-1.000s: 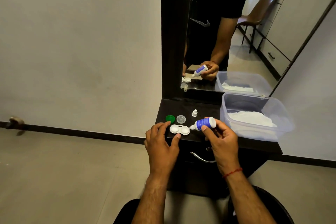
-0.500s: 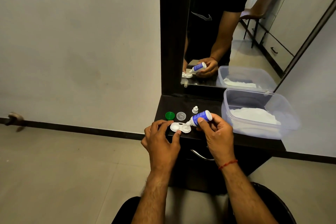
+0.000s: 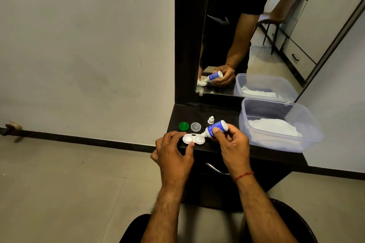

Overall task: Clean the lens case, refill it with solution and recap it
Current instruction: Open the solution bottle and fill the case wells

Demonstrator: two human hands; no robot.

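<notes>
Two wells of the lens case [image 3: 193, 138] lie uncapped on the dark counter [image 3: 221, 113], steadied at its left end by the left hand [image 3: 173, 154], whose grip is closed lightly on the rim. A solution bottle [image 3: 216, 127] is held in the right hand [image 3: 233, 144], grip closed, nozzle tipped into the right well. Refilling is judged under way; the green cap [image 3: 183, 126] and clear cap [image 3: 196, 126], set just behind, are not yet replaced.
</notes>
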